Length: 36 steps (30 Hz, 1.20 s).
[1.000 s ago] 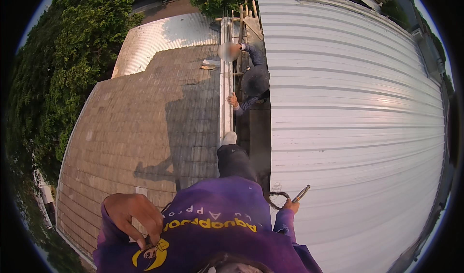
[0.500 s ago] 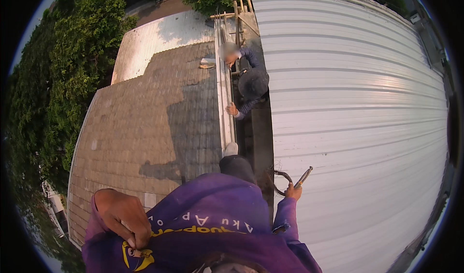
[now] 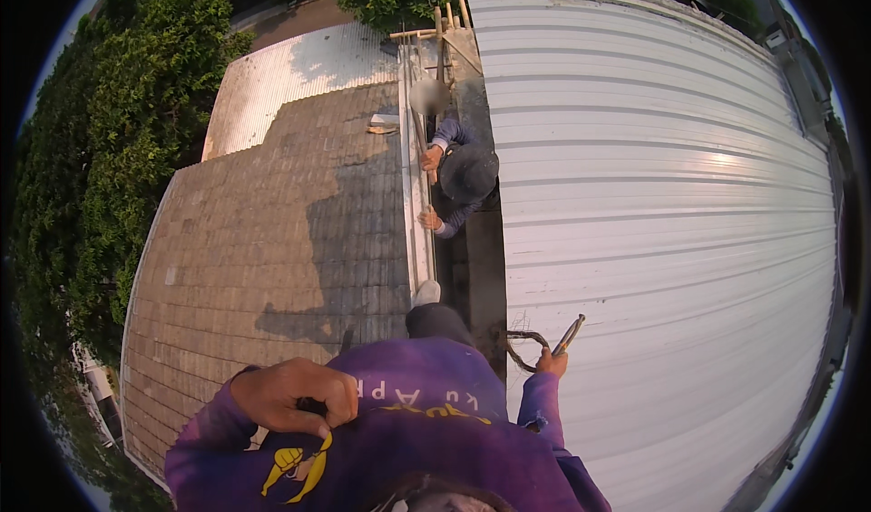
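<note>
Just swung inward with the bare left hand (image 3: 295, 396), now over the chest of the purple long-sleeved shirt (image 3: 417, 371), fingers curled, thumb down near the cloth; impossible to tell whether pinching anything. Well apart from it, still clamped in the right hand (image 3: 552, 362) out over the white ribbed metal roof (image 3: 662, 195): slim grey metal pincers (image 3: 570, 332), with a loop of thin dark wire (image 3: 528, 334) beside them, apparently in the same grip. Ahead, drawn closer together along the long pale metal channel (image 3: 413, 195): the co-worker's upper hand (image 3: 432, 160) and lower hand (image 3: 430, 218), both at its edge. Meaning, by judgement, handling at the channel for the co-worker, with pincers and wire merely held, clear of it. Counting up: two own hands, two co-worker's hands, one pair of pincers, one wire loop, one channel, one round dark hat (image 3: 469, 174), one pale shoe (image 3: 426, 292) at the channel, two main roofs, white and brown-tiled (image 3: 236, 240).
</note>
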Motion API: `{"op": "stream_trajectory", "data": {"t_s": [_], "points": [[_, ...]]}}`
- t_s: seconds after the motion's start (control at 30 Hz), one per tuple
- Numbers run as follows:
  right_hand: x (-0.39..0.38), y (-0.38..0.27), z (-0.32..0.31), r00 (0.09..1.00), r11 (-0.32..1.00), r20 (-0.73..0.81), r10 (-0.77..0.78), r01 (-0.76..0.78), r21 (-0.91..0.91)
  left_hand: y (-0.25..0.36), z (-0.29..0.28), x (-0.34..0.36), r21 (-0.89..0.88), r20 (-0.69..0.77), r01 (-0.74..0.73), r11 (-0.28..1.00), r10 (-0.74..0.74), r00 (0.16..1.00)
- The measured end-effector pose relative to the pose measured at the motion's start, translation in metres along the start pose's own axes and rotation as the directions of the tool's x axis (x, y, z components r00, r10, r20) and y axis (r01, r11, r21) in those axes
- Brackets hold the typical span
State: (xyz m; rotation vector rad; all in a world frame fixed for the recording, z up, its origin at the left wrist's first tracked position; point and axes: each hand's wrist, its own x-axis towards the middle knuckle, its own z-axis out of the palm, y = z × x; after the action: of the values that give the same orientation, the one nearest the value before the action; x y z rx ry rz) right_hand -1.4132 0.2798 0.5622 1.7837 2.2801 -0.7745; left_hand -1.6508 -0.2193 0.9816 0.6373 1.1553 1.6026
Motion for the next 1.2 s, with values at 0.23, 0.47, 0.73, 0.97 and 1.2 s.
{"op": "stream_trajectory", "data": {"t_s": [0.23,0.47,0.73,0.97,1.2], "points": [[-0.006,-0.004,-0.015,1.0,0.999,-0.01,0.029,-0.03,-0.034,0.012,-0.033,0.017,0.096,0.351,-0.144,0.985,0.102,0.931],[0.003,-0.001,-0.005,1.0,1.0,-0.013,0.001,-0.001,0.002,0.017,-0.039,0.009,-0.16,0.538,-0.209,0.965,0.263,0.801],[0.006,0.013,0.014,0.998,0.999,-0.065,-0.02,0.022,0.03,0.031,-0.018,0.03,0.102,0.279,0.073,0.992,-0.099,0.955],[-0.017,0.011,0.026,1.0,1.0,-0.026,0.005,-0.004,0.029,0.005,0.008,0.044,-0.037,0.138,0.02,0.999,-0.014,0.99],[-0.03,0.005,0.027,0.994,0.997,0.084,0.076,-0.076,-0.006,-0.005,0.005,0.046,0.018,-0.241,0.052,0.998,-0.046,0.969]]}}
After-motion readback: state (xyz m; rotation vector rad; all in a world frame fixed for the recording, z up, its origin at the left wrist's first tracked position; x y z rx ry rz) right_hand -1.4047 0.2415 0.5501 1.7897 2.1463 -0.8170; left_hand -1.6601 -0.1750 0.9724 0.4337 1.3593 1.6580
